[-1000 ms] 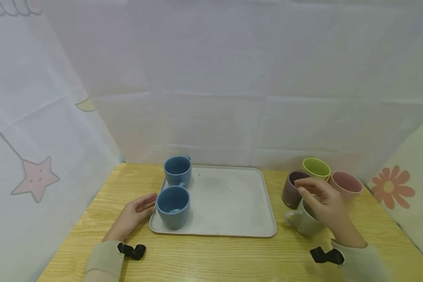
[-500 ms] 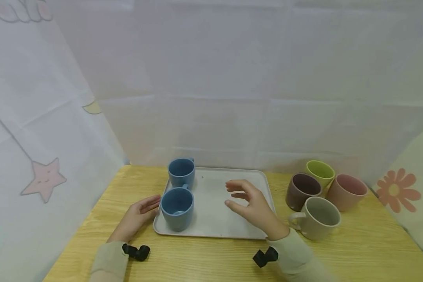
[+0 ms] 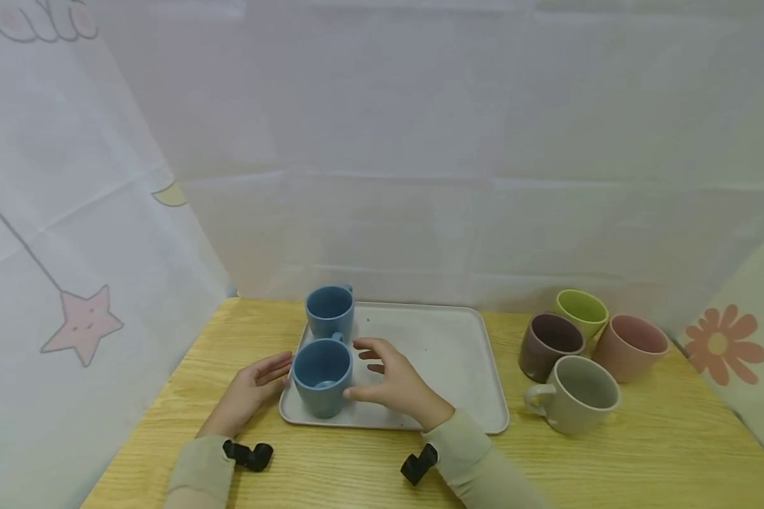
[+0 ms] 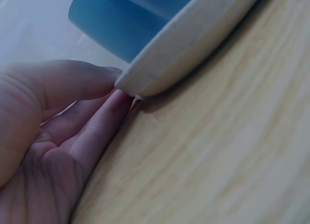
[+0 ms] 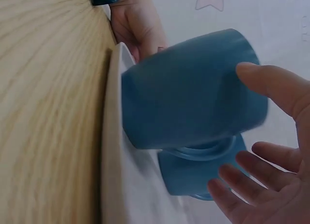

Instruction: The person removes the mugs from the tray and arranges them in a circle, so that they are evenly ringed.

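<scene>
Two blue mugs stand on the left part of a white tray (image 3: 426,367): a front mug (image 3: 322,382) and a back mug (image 3: 330,311). My left hand (image 3: 248,392) is at the tray's left edge. In the left wrist view its thumb and fingers (image 4: 92,132) meet at the tray rim (image 4: 150,71) and pinch it. My right hand (image 3: 395,385) reaches over the tray to the front mug's right side, fingers spread. The right wrist view shows the thumb (image 5: 264,78) at that mug's wall (image 5: 193,88), with the other fingers apart from it.
Right of the tray, on the wooden table (image 3: 331,466), stand a purple mug (image 3: 541,353), a green mug (image 3: 582,307), a pink mug (image 3: 627,353) and a grey mug (image 3: 579,403), close together. White cloth (image 3: 382,198) hangs behind and at both sides.
My right hand has moved left from above the grey mug, across the tray, to the front blue mug. The left hand stays at the tray's edge. The view has shifted slightly.
</scene>
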A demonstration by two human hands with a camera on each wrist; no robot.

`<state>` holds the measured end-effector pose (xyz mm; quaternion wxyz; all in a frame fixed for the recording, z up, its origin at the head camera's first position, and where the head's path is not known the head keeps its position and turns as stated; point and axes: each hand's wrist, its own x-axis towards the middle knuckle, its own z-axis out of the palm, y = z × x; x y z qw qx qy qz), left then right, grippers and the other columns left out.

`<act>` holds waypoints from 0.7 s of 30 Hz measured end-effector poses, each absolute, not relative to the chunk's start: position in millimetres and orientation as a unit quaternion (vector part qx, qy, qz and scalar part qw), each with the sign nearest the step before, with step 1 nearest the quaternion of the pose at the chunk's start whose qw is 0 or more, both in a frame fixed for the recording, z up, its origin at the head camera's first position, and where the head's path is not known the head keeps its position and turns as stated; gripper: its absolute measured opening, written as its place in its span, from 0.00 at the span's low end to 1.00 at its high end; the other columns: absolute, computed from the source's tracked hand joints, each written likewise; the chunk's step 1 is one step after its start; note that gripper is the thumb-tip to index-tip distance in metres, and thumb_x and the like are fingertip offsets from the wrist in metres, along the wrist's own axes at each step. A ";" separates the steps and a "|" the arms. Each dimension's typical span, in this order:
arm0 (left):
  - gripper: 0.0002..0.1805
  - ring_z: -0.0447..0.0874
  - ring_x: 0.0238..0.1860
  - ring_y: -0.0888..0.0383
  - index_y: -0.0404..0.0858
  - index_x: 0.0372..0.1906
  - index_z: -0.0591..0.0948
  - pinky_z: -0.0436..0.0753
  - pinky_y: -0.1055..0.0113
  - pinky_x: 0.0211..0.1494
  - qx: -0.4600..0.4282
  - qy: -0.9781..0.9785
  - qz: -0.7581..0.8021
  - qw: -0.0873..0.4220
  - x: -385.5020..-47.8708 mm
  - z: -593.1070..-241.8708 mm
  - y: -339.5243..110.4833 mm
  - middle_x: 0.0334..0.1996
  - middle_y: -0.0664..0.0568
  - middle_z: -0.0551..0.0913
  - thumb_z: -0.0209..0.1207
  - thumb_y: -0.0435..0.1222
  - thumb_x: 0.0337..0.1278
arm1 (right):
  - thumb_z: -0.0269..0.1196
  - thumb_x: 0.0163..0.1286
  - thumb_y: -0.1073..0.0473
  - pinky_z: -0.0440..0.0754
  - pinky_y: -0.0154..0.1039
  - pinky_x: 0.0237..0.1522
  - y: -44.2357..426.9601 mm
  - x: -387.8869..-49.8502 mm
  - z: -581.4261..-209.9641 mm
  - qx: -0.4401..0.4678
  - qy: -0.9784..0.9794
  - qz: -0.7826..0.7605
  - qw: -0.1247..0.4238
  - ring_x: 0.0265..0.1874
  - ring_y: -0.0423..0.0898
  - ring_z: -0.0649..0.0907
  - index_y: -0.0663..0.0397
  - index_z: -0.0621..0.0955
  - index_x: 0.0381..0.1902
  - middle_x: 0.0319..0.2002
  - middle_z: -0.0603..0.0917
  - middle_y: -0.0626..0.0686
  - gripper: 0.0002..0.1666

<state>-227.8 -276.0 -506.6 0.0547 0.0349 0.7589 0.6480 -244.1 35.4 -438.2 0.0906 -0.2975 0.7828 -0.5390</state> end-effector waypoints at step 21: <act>0.36 0.76 0.64 0.66 0.34 0.76 0.66 0.77 0.76 0.60 0.039 0.758 0.649 0.049 -227.2 -508.7 -276.6 0.71 0.38 0.70 0.65 0.37 0.67 | 0.81 0.53 0.57 0.70 0.55 0.69 0.5 -234.9 -456.5 -0.257 0.740 -0.612 0.111 0.64 0.49 0.73 0.44 0.68 0.71 0.63 0.75 0.46 0.51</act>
